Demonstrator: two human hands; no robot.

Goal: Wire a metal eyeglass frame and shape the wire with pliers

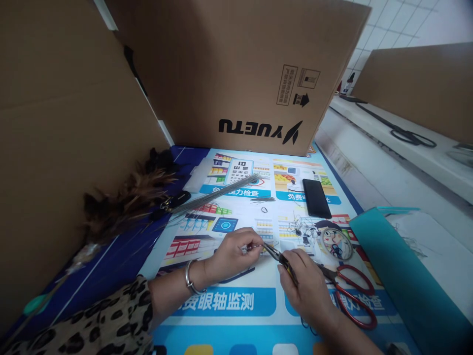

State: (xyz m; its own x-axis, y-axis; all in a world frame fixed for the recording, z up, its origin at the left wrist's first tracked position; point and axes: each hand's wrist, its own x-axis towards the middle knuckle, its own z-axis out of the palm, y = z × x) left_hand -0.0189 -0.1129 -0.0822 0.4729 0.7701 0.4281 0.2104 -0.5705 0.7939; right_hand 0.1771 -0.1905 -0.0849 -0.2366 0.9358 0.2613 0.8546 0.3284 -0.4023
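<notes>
My left hand (232,254) pinches a thin piece of wire (258,246) above a printed poster mat (236,301). A silver bangle sits on that wrist. My right hand (306,288) is closed round small pliers (279,255), whose jaws meet the wire at my left fingertips. A bundle of long thin wires (218,196) lies farther back on the mat. Small bent wire pieces (301,228) are scattered to the right of the hands.
Red-handled scissors (353,296) lie right beside my right hand. A black phone (316,198) and a tape roll (335,242) rest on the mat. Brown feathers (129,199) lie at left. Cardboard boxes (240,69) wall the back and left. A teal folder (399,266) sits at right.
</notes>
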